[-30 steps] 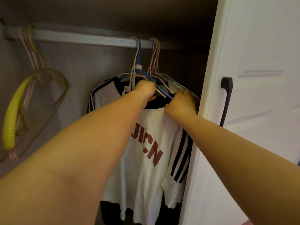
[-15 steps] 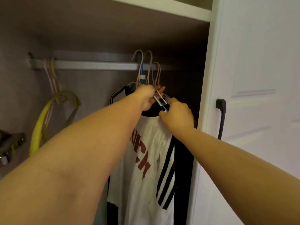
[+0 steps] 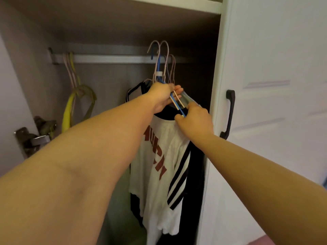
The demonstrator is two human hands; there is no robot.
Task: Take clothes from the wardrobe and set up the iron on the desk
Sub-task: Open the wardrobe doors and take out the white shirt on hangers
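Observation:
A white T-shirt [image 3: 155,167] with red letters and black-striped sleeves hangs from a bunch of hangers [image 3: 161,68], pink ones and a blue one. Their hooks stand lifted above the metal rail [image 3: 109,59]. My left hand [image 3: 162,96] is closed around the hangers' necks just below the hooks. My right hand [image 3: 194,121] grips the shirt's right shoulder together with the blue hanger's arm. A dark garment [image 3: 194,191] hangs behind the shirt. No iron or desk is in view.
The white wardrobe door [image 3: 274,121] with a dark handle [image 3: 229,114] stands open at the right. Empty pink and yellow hangers [image 3: 74,96] hang at the rail's left end. A door hinge [image 3: 33,138] sticks out at the left. A shelf board [image 3: 177,4] runs above.
The hanger hooks have risen off the rail and both hands have drawn the shirt toward me. The view has tilted up, showing the shelf board above.

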